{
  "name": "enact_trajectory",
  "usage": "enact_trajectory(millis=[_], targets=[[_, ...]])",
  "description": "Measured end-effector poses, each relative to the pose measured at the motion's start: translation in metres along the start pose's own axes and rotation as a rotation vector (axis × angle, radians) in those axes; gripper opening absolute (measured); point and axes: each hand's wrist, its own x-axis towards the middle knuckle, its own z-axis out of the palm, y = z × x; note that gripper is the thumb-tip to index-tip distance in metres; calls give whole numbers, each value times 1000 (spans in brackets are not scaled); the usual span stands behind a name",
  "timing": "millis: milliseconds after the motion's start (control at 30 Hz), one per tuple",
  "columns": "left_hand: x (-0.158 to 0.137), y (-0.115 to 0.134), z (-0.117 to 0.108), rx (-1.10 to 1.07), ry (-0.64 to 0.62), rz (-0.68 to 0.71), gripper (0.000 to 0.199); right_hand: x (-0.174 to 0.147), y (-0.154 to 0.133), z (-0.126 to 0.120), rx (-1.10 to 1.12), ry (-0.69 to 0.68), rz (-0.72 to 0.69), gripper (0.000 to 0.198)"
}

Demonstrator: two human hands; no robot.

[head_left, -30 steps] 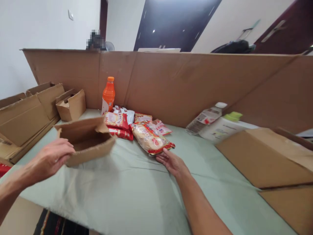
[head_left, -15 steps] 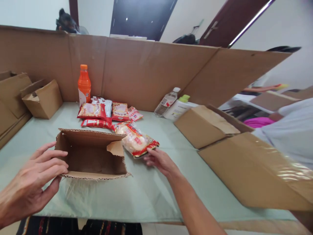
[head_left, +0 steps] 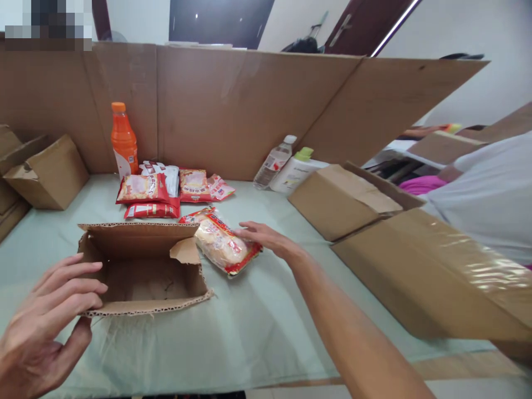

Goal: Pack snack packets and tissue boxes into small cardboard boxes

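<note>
A small open cardboard box (head_left: 141, 307) stands before me, its torn flap bent inward at the right. My left hand (head_left: 58, 310) holds its left side, with the fingers over the edge and the thumb outside near the front corner. Just right of the box lies a clear and red snack packet (head_left: 222, 244), with pale round pieces showing through. My right hand (head_left: 264, 238) reaches over the packet's right end, fingers stretched out and at or just above the wrapper; contact is hard to make out.
Behind the box lie red snack packets (head_left: 143, 188) beside an orange drink bottle (head_left: 123, 141). A clear bottle (head_left: 274, 163) and a white bottle with a green cap (head_left: 295, 172) lean against the cardboard partition (head_left: 249, 111). Cardboard boxes flank both sides (head_left: 415, 271); a person's white sleeve (head_left: 490, 194) shows at right.
My right hand has shifted from the packet's lower right edge up over its top, fingers now extended. The view has turned slightly; my left hand stays at the box.
</note>
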Motion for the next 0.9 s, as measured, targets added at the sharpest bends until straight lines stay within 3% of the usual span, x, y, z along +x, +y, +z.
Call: enact_trajectory(millis=[133,267,500,600,700,833,900], targets=[[1,2,-2,-5,-15,5,31,9,-2,10,-10,-166,61,54],[2,5,1,-34,-12,-4,34,-6,2,18,50,-298,88,44],[1,9,8,-46,40,-23,29,-40,-18,50,186,-321,23,53],[1,10,10,11,41,-36,26,-54,-29,53,155,-214,-68,47],[2,12,10,67,44,-42,20,-78,-43,37,74,-30,-199,38],[4,13,10,87,56,-49,18,-126,-80,16,91,390,-610,32],[4,12,12,93,64,-49,17,-149,-102,20,199,471,-793,38]])
